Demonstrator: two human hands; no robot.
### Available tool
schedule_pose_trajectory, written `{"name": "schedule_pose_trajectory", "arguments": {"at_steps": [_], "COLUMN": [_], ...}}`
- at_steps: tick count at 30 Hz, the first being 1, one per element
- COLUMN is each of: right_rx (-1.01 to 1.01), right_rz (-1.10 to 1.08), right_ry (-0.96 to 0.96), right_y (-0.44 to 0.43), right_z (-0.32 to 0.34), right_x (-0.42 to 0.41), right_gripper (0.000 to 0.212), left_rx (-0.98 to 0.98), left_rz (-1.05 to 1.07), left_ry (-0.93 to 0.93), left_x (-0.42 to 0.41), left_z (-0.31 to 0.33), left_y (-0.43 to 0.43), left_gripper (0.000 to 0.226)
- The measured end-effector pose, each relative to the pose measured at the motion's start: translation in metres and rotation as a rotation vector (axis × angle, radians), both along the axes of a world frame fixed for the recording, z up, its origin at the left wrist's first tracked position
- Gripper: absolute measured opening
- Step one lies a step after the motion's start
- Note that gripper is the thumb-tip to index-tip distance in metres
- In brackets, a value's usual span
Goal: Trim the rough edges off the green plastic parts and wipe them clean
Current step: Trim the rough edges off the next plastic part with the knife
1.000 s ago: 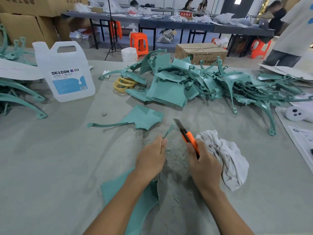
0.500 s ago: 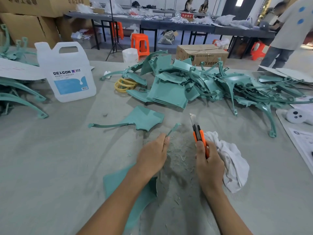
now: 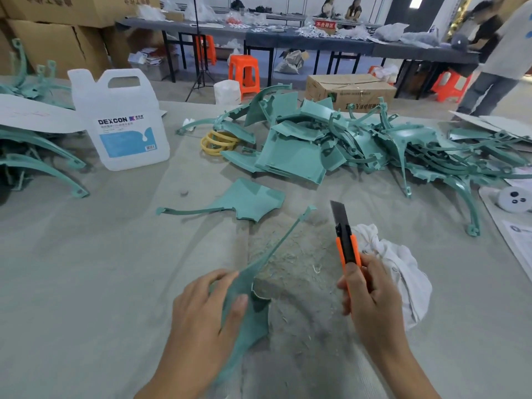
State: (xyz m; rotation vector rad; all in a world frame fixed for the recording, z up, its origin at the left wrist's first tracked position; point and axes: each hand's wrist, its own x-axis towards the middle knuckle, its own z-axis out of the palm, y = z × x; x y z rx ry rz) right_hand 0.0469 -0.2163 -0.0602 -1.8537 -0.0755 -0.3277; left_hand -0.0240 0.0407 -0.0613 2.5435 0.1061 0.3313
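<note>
My left hand [image 3: 205, 309] grips the wide end of a green plastic part [image 3: 253, 306] whose thin arm slants up and away to the right, raised on edge over the table. My right hand [image 3: 371, 300] holds an orange utility knife [image 3: 345, 240] with its blade out and pointing away, apart from the part. A crumpled white cloth [image 3: 403, 269] lies just right of that hand. Pale shavings [image 3: 296, 263] litter the mat between my hands. A second flat green part [image 3: 247, 201] lies beyond them.
A big heap of green parts [image 3: 359, 145] fills the far right of the table [image 3: 72, 269], with more green parts [image 3: 37, 156] at the left. A white DEXCON jug [image 3: 121, 122] and yellow rings [image 3: 217, 142] stand behind. People are at benches farther back.
My left hand slid down from the part's thin arm to its wide end and tilted the part up on edge. The knife drew back toward me, away from the part.
</note>
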Motion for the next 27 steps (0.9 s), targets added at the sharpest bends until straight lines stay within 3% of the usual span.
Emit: {"name": "schedule_pose_trajectory", "arguments": {"at_steps": [3,6,8,13,20,27], "right_rx": [-0.147,-0.457,-0.626,-0.965,-1.004,-1.075], "right_rz": [0.073,0.222,0.315,0.48,0.544,0.436], "right_ry": [0.042,0.04,0.038,0.041,0.069,-0.028], "right_y": [-0.001,0.001,0.005,0.017,0.016,0.015], "right_z": [0.001,0.008,0.012,0.024,0.038,0.035], "right_x": [-0.014,-0.018,-0.014,0.0,0.017,0.012], "right_gripper": [0.026,0.015,0.009,0.024,0.029,0.027], "left_rx": [0.111,0.159,0.188,0.302,0.245,0.218], "left_rz": [0.069,0.051,0.02,-0.007,0.004,0.017], "left_ry": [0.14,0.266,0.274,0.232,0.2,0.164], "left_x": [-0.024,-0.026,-0.019,-0.007,-0.008,-0.009], "left_z": [-0.008,-0.012,-0.012,-0.014,-0.013,-0.014], "left_y": [0.006,0.008,0.012,0.017,0.016,0.016], "left_gripper": [0.089,0.112,0.111,0.101,0.095,0.095]}}
